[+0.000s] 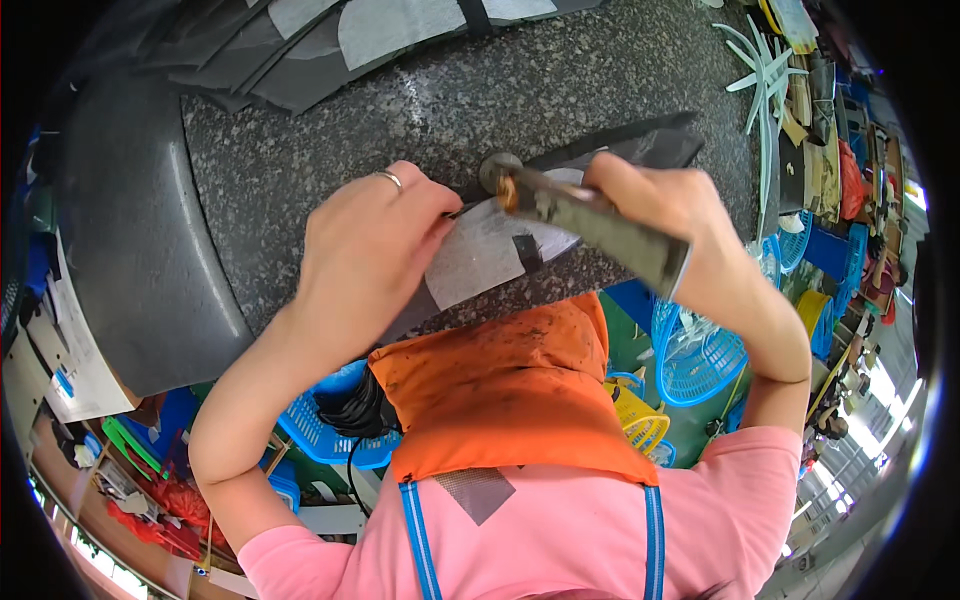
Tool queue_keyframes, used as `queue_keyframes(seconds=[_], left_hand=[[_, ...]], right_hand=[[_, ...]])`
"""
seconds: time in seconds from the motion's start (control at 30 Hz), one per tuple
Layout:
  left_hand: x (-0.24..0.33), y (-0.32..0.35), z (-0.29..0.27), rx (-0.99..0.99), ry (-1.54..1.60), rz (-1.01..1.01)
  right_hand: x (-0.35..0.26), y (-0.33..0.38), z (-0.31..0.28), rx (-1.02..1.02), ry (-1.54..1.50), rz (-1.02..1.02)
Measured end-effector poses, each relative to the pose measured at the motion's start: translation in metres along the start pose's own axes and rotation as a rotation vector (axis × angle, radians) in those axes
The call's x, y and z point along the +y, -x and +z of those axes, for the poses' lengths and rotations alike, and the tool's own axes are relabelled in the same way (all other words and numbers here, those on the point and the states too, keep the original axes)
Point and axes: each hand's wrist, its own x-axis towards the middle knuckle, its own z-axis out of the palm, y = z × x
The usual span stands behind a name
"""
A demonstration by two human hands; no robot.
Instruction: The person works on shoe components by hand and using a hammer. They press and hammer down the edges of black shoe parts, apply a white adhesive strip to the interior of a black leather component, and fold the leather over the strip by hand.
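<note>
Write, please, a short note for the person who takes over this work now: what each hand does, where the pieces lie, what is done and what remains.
Left hand: presses flat on a dark cut piece with a pale grey lining, pinning it to the speckled stone slab.
Right hand: grips a worn hammer, head down on the piece's upper edge.
More dark and grey cut pieces lie stacked at the slab's far side.
An orange cloth lies in the lap.
Done: the piece is placed and held under the hammer.
Left: how much of the edge is already hammered cannot be told; check it before continuing.
</note>
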Motion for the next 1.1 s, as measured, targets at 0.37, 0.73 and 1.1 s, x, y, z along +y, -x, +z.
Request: queue_keyframes(seconds=[0.37,0.73,1.1], left_hand=[[-0.010,0.028,-0.008,0.102,-0.070,0.197],[-0.027,0.057,-0.031,0.036,0.163,0.015],[-0.020,0.080,-0.030,0.165,-0.179,0.064]], right_hand=[[-0.028,-0.014,0.012,-0.035,0.065,-0.153],[-0.050,-0.029,0.012,-0.118,0.126,-0.183],[-0.068,-0.041,0.019,-0.258,0.118,-0.200]])
